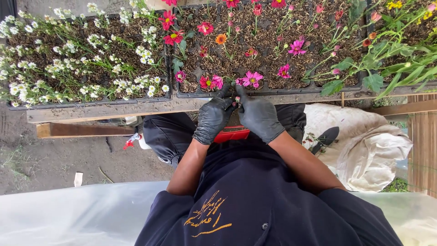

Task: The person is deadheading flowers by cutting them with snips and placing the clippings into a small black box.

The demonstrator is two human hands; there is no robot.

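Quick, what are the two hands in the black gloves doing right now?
Left hand: fingers pinched on a small flower stem at the tray's edge.
Right hand: fingers pinched on the same stem.

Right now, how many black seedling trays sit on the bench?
3: the white-flower tray at left, the pink-flower tray above both gloved hands, the yellow-flower tray at right, partly cut off; more may lie outside view.

Daylight falls evenly over an outdoor spot. A weathered wooden surface runs across, above bare packed dirt ground. Translucent plastic sheeting stretches along the near edge. A crumpled white cloth lies at the right, beside wooden slats and a patch of grass.
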